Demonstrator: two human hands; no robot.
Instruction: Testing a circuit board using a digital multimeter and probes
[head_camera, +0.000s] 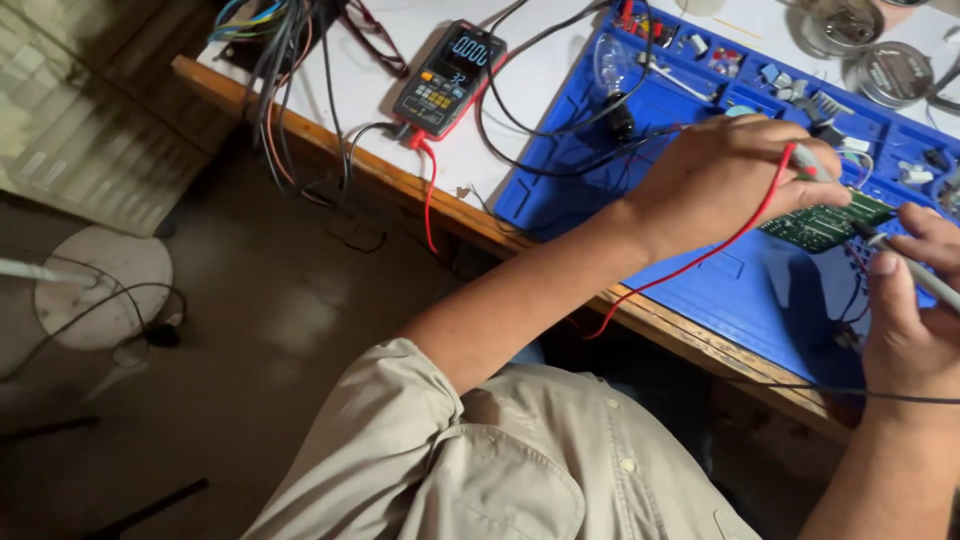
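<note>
My left hand (730, 175) grips a red-wired test probe (805, 160) and rests on a small green circuit board (825, 222) lying on a blue work mat (700, 290). My right hand (915, 310) holds a second, grey probe (915, 268) with its tip at the board's right edge. A red wire runs from the left hand over the mat's front edge. A black-and-red multimeter (450, 78) with a lit screen lies on the white tabletop at the left.
A clear light bulb (612, 75) lies on the mat among black leads. Small parts fill the mat's back trays (780, 75). Two round metal tins (885, 70) stand at the back right. Loose wires (275, 60) hang off the table's left corner.
</note>
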